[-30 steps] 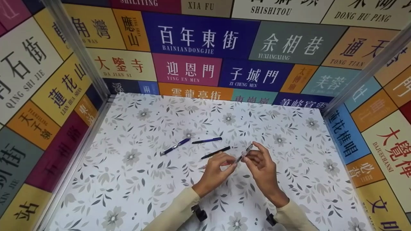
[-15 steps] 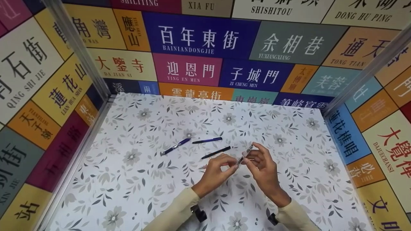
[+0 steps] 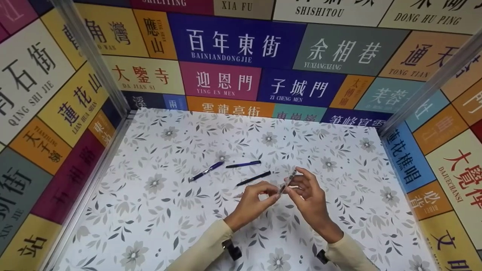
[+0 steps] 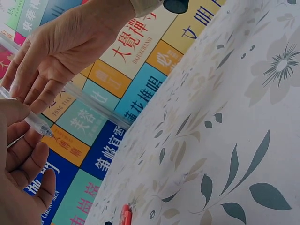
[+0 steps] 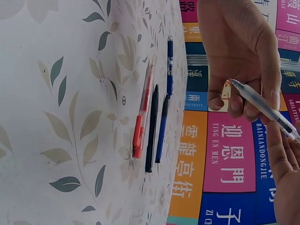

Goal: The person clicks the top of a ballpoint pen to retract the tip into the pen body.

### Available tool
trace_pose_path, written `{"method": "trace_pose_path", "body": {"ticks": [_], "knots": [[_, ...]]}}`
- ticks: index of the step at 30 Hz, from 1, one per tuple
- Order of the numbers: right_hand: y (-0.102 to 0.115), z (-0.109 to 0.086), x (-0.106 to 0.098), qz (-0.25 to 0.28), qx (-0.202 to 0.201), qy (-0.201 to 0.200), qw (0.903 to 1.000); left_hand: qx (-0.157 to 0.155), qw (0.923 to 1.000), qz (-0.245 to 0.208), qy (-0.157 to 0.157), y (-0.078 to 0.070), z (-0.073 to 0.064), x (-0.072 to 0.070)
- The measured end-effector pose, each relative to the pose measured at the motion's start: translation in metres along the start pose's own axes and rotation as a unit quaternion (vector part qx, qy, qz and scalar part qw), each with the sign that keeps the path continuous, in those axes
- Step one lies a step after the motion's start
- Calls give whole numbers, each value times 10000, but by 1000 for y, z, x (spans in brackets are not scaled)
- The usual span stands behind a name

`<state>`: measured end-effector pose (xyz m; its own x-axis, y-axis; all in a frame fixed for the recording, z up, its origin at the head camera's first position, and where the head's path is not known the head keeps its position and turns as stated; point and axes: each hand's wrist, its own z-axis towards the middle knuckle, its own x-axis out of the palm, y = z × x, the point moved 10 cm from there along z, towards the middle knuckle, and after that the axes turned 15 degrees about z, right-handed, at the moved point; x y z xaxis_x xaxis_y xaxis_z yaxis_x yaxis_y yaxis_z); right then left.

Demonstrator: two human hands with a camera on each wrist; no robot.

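A clear-barrelled pen [image 3: 288,181] is held slantwise between both hands above the table. My left hand [image 3: 253,201] pinches it near its lower, pointed end, with the bare tip showing in the right wrist view. Higher up the barrel, my right hand [image 3: 310,199] holds it between thumb and fingers. Beyond the left hand lie a black pen [image 3: 253,178], a blue pen [image 3: 243,164] and a blue pen with a silvery section [image 3: 206,172]. A red pen [image 5: 144,112] lies beside the black one in the right wrist view; the left hand mostly covers it in the head view.
The table [image 3: 180,233] wears a white cover with grey flowers and leaves. Colourful sign-printed panels [image 3: 237,41] stand at its back and both sides, with clear corner strips [image 3: 99,64] where they meet.
Both hands stay almost in place. The held pen's lower end has shifted slightly down and right, and the red pen's bit between the hands is no longer visible.
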<state>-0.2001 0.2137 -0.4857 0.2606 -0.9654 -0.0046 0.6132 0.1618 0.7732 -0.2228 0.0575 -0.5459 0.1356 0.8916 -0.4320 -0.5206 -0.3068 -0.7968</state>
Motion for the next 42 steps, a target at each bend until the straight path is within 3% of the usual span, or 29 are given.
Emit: {"method": "trace_pose_path", "body": {"ticks": [17, 24, 42], "knots": [[2, 4, 2, 9, -14, 395, 9992, -6, 9995, -206, 243, -1, -1, 5], [3, 5, 4, -72, -28, 469, 9989, -91, 9993, -264, 264, -2, -2, 6], [2, 6, 6, -414, 110, 577, 9974, 43, 9991, -361, 203, -4, -4, 8]]}}
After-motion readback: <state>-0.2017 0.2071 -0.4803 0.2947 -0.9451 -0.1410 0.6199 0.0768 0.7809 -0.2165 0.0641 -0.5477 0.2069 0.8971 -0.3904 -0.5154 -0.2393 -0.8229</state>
